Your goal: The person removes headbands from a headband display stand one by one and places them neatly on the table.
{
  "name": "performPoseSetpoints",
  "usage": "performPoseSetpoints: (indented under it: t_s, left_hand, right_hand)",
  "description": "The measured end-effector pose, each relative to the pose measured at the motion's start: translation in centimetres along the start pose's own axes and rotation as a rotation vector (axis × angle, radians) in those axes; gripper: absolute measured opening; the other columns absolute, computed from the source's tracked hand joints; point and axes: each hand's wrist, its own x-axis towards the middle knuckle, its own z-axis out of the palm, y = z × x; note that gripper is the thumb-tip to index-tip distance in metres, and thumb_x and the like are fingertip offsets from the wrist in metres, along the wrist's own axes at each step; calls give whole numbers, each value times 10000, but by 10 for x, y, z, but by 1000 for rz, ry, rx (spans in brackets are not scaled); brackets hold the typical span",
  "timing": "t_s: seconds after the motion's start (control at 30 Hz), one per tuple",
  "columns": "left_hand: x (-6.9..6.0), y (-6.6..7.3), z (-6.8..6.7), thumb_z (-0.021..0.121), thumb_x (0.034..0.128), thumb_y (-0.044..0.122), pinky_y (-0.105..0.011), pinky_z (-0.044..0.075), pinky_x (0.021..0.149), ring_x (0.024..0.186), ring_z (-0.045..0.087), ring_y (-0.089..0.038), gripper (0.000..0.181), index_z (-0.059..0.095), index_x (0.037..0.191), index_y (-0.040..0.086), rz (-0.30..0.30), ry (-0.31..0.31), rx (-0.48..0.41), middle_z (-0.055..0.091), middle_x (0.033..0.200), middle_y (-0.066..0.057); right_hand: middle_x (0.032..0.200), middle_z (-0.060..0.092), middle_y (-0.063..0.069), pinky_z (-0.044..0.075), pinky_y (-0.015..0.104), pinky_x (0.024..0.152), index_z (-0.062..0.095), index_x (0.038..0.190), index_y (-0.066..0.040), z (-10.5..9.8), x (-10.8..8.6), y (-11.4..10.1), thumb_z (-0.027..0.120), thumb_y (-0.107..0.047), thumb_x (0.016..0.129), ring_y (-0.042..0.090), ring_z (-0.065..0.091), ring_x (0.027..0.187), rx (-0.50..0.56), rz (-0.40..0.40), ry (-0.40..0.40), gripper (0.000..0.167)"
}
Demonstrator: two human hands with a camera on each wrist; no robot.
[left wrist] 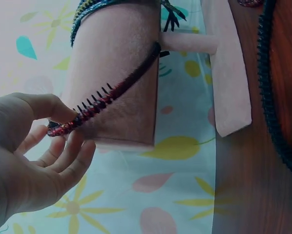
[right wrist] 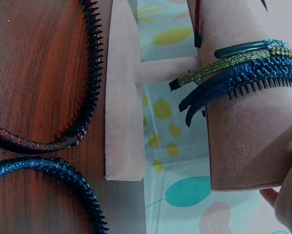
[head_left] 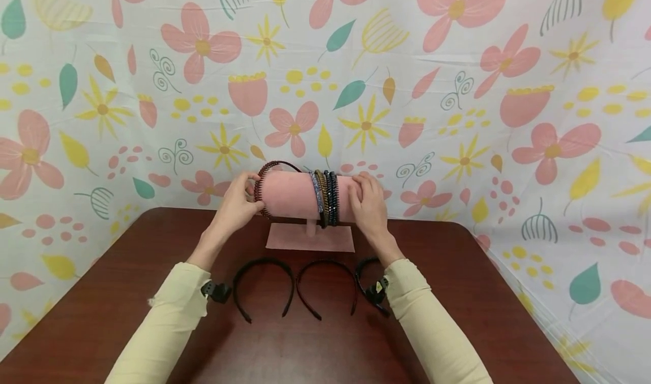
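A padded pink headband stand (head_left: 287, 194) stands at the back of the table, its roll lying level on a post and a flat base. At the roll's left end, my left hand (head_left: 235, 200) pinches a dark red toothed headband (left wrist: 94, 108) between thumb and fingers; the band lies slantwise round the roll. My right hand (head_left: 369, 206) holds the roll's right end, thumb in front; most of it is out of the right wrist view. Round the middle of the roll sit a silvery-blue headband (head_left: 316, 194), a gold headband (right wrist: 204, 69) and dark blue headbands (right wrist: 243, 78).
On the table (head_left: 305, 350) before the stand lie a black headband (head_left: 264, 260), a dark red headband (head_left: 325, 262) and a dark blue headband (right wrist: 53, 163), the last partly under my right wrist. A flowered cloth (head_left: 295, 50) hangs behind the table.
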Motion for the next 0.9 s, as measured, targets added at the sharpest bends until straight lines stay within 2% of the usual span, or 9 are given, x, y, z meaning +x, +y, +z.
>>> performPoseSetpoints:
  t_s: [0.2, 0.33, 0.53, 0.7, 0.9]
  left_hand:
    - [0, -1, 7, 674, 916, 217, -396, 499, 788, 944, 600, -285, 417, 544, 1290, 88, -3, 69, 12, 510, 1054, -128]
    - [-2, -2, 10, 692, 915, 186, -388, 522, 741, 906, 618, -287, 388, 565, 1267, 83, -5, 99, 19, 513, 1058, -132]
    - [-2, -10, 4, 680, 911, 164, -390, 538, 733, 947, 650, -321, 404, 528, 1278, 86, -40, 66, -44, 543, 1159, -163]
    - [-4, -20, -4, 684, 919, 204, -363, 509, 722, 998, 644, -320, 400, 500, 1260, 102, -93, 42, -57, 563, 1198, -158]
    - [-5, -30, -10, 710, 911, 184, -290, 535, 687, 888, 651, -274, 441, 477, 1256, 40, -125, -1, -124, 549, 1191, -193]
  right_hand:
    - [1370, 564, 160, 346, 467, 1139, 634, 1252, -42, -4, 0, 1, 532, -291, 1022, 313, 470, 1330, 7, 6, -5, 354]
    - [1375, 561, 159, 348, 472, 1136, 633, 1253, -49, -2, -1, 3, 525, -294, 1025, 313, 469, 1331, -1, 4, -3, 352]
    - [1376, 560, 153, 341, 467, 1142, 629, 1255, -54, 1, -2, 3, 519, -305, 1024, 311, 465, 1335, 0, 2, -6, 359]
    - [1367, 567, 144, 348, 473, 1138, 632, 1248, -51, 3, -2, 3, 521, -316, 1025, 313, 470, 1330, -5, -7, -4, 365]
    - [1359, 570, 151, 352, 477, 1133, 632, 1247, -43, 1, -1, 1, 528, -320, 1023, 317, 477, 1319, 0, -12, -3, 371]
